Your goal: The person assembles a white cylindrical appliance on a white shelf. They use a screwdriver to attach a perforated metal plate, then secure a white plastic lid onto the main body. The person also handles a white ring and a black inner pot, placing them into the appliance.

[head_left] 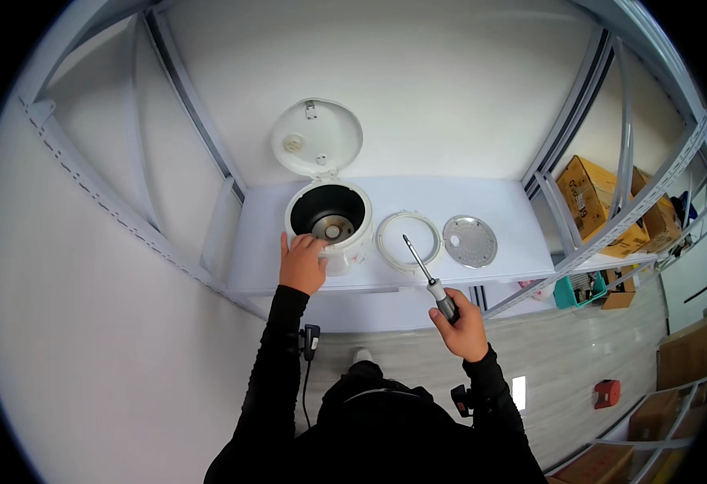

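A white rice cooker (345, 260) stands on the shelf with its lid (333, 141) tipped up and back. Its dark inside shows a round metal heating plate (339, 229) at the bottom. My left hand (302, 263) rests on the cooker's front rim, fingers stretched over the edge. In my right hand (465, 326) is a screwdriver (440, 297) with a grey handle, its shaft slanting up and left over a white ring (382, 239). Right of the ring lies a round perforated metal disc (470, 241). Ring and disc lie flat, nearly touching.
White metal shelf posts (196, 101) rise at both sides of the white shelf board (523, 250). Off to the right are yellow cardboard boxes (591, 202), a teal basket (565, 292) and a red object (607, 394) on the floor.
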Available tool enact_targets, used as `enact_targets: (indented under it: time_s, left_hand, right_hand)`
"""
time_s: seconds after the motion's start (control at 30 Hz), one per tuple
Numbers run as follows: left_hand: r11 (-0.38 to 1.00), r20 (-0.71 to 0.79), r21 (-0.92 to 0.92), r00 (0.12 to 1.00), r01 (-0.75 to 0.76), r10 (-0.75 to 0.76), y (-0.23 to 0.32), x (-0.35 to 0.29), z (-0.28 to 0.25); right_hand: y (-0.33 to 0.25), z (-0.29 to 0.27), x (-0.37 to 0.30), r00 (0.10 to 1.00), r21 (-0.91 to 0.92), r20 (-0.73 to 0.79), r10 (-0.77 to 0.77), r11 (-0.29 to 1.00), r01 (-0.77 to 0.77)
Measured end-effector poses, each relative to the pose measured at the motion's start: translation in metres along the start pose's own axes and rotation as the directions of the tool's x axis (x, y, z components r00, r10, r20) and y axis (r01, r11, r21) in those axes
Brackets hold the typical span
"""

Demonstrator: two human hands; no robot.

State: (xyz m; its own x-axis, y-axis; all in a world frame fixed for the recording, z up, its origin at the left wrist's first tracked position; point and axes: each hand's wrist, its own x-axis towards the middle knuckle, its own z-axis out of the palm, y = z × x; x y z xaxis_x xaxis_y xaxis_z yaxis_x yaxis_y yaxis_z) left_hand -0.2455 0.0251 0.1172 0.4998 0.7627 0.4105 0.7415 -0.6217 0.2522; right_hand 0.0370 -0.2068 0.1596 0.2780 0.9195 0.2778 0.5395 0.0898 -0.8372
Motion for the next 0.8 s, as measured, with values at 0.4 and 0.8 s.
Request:
enact_targets:
  time_s: [0.4, 0.8]
  left_hand:
    - [0.971, -0.183, -0.236, 0.983, -0.045, 0.001, 0.078, 0.000, 0.025]
    - [0.991, -0.078, -0.114, 0.995, -0.074, 0.066, 0.013, -0.023, 0.005]
  right_hand:
    - [-0.009, 0.003, 0.010, 0.998, 0.025, 0.055, -0.029, 0.999, 0.028]
    - [0.012, 0.062, 0.046, 0.912, -0.124, 0.113, -0.394, 0.905, 0.407]
